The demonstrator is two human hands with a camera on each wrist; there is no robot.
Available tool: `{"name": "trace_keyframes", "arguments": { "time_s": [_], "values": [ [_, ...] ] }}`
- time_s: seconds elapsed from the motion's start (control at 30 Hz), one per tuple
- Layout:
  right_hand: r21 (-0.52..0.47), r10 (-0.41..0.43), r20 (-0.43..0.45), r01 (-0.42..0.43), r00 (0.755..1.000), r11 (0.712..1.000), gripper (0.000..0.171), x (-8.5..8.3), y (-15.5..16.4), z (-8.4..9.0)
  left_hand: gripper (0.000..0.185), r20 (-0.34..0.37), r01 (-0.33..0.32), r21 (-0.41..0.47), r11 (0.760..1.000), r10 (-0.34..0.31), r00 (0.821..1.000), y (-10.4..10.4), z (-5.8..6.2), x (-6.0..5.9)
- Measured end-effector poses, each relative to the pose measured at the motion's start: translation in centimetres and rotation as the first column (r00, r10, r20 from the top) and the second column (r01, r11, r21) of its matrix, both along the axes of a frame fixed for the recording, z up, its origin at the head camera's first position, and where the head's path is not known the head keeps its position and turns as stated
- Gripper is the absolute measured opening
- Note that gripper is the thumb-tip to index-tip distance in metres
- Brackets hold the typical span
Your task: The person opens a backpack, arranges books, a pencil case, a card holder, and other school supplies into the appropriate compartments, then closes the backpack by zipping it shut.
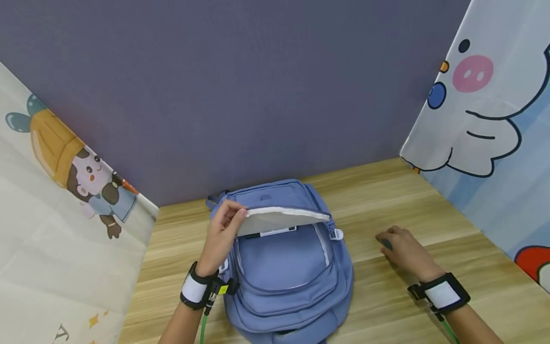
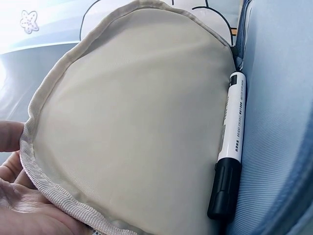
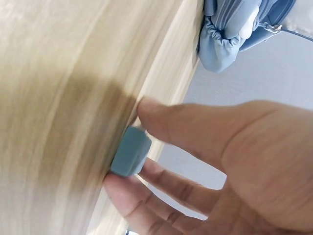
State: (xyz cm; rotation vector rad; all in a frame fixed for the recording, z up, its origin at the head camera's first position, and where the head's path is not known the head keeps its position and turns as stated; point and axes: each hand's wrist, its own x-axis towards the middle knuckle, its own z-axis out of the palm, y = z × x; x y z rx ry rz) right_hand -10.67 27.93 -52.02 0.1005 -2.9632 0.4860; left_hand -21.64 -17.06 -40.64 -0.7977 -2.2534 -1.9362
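A blue backpack [image 1: 283, 267] lies on the wooden table with its front pocket unzipped. My left hand [image 1: 223, 229] pinches the edge of the pocket flap [image 1: 279, 220] between thumb and fingers and holds it raised, its pale lining [image 2: 132, 107] showing. Inside, along the fold of the flap, lies a white marker [image 2: 234, 117] with a black cap. To the right of the backpack, my right hand [image 1: 406, 251] is low at the tabletop. Its thumb and fingertips are around a small teal block [image 3: 131, 152], which sits at the wood surface; its exact kind is unclear.
The wooden table [image 1: 369, 191] extends on both sides of the backpack. A grey-purple panel [image 1: 258, 95] stands behind it. Printed cloths hang at the left [image 1: 64, 248] and the right [image 1: 485, 143]. White buckles [image 1: 337, 234] sit at the backpack's sides.
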Motion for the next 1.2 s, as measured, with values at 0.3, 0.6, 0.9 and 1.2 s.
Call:
{"name": "trace_keyframes", "arguments": {
  "time_s": [0.3,0.6,0.9,1.2],
  "values": [
    [-0.062,-0.092,0.018,0.093,0.996,0.994,0.036,-0.2,0.0,-0.5,0.014,-0.001,-0.017,0.002,1.0,0.017,1.0,-0.3,-0.4,0.4],
    [-0.21,-0.029,-0.101,0.007,0.994,0.978,0.037,-1.4,-1.9,2.9,0.013,-0.022,-0.026,0.01,1.0,0.027,0.999,-0.4,-0.2,0.5],
    [-0.191,0.173,-0.527,-0.315,0.832,0.93,0.056,-0.7,-9.4,12.0,0.014,-0.011,-0.056,0.025,0.998,0.056,0.998,0.0,-0.3,0.6],
    [-0.09,0.544,-0.351,-0.606,0.762,0.79,0.047,-0.4,-17.7,10.1,0.014,-0.015,-0.053,0.034,0.998,0.053,0.998,0.8,0.2,0.3]
  ]
}}
